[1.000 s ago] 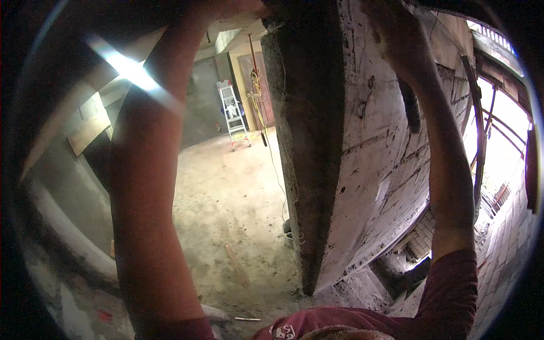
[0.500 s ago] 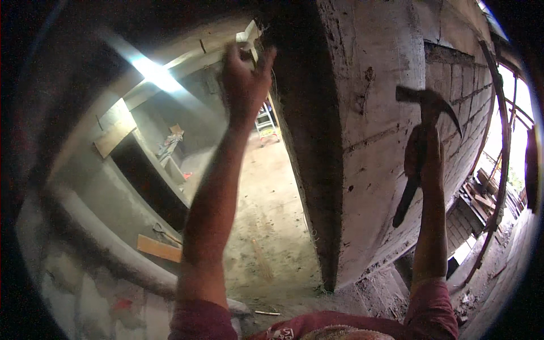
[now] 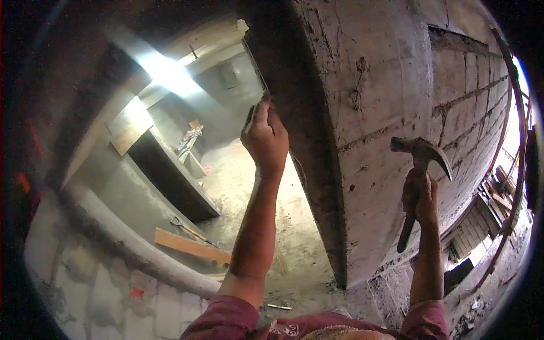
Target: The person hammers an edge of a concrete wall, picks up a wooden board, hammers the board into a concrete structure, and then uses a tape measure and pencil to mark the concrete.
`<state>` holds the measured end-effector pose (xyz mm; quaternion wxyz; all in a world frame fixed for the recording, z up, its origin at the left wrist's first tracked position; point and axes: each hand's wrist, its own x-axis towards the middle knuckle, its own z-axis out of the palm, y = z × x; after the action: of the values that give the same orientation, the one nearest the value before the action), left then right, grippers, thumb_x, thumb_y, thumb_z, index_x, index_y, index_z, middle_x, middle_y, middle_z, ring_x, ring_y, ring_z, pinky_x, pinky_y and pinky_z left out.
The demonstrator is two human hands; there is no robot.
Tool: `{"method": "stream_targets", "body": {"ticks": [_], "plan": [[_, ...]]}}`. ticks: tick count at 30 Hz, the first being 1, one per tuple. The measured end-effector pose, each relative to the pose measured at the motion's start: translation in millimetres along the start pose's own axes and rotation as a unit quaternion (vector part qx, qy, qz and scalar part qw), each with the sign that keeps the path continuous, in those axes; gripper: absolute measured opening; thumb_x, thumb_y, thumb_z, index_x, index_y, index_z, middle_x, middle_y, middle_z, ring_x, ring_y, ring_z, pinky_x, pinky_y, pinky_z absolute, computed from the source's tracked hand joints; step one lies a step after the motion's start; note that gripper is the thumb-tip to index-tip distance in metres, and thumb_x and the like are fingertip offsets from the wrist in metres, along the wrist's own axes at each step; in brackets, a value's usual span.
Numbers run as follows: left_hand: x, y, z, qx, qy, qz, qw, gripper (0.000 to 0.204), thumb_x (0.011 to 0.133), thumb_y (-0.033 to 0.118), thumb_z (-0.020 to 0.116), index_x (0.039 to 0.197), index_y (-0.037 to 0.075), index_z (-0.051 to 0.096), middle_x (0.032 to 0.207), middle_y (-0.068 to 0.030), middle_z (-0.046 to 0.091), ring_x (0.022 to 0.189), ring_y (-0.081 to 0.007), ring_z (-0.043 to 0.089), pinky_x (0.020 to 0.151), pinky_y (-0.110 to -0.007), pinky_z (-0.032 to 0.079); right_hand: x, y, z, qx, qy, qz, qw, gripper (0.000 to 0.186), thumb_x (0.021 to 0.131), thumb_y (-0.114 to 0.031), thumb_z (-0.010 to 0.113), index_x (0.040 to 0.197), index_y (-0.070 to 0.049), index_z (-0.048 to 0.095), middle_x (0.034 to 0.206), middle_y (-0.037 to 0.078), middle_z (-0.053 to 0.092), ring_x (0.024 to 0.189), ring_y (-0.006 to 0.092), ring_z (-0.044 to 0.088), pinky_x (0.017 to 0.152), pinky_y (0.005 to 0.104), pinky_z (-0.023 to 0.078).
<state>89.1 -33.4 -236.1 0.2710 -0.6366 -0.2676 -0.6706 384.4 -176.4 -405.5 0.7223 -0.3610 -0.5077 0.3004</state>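
Note:
My right hand (image 3: 420, 195) is wrapped round the handle of a claw hammer (image 3: 422, 151), held upright in front of the rough concrete column (image 3: 385, 96). The hammer's claw points right and its flat face left. My left hand (image 3: 265, 139) is raised at the column's dark left edge, with its fingers pinched together at their tips. A thin line (image 3: 253, 61) runs down that edge to the fingertips. What the fingers hold, if anything, is too small to make out.
A block wall (image 3: 467, 85) continues to the right, past a curved pole (image 3: 517, 141). At left lie an orange-brown board (image 3: 190, 245) and a long-handled tool (image 3: 192, 231) beside a low wall (image 3: 141, 266). A bright lamp (image 3: 169, 73) shines in the room beyond.
My left hand has come down from the top of the opening, and its spread fingers have closed to a pinch at the column's edge. My right hand has lowered with the hammer.

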Motion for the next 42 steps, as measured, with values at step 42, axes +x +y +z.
{"method": "stream_targets", "body": {"ticks": [42], "plan": [[-161.6,4.5,8.5,-0.097,-0.064,-0.202,0.972,0.032,0.093,-0.002,0.054,0.124,0.0,0.063,0.099,-0.0152,0.071,0.089,-0.0222,0.069,0.078,-0.032,0.053,44.6,86.0,13.0,0.094,-0.022,0.002,0.995,0.053,0.099,-0.051,0.042,0.078,-0.005,0.056,0.059,0.002,0.052,0.044,0.0125,0.047,0.041,0.0291,0.039]]}}
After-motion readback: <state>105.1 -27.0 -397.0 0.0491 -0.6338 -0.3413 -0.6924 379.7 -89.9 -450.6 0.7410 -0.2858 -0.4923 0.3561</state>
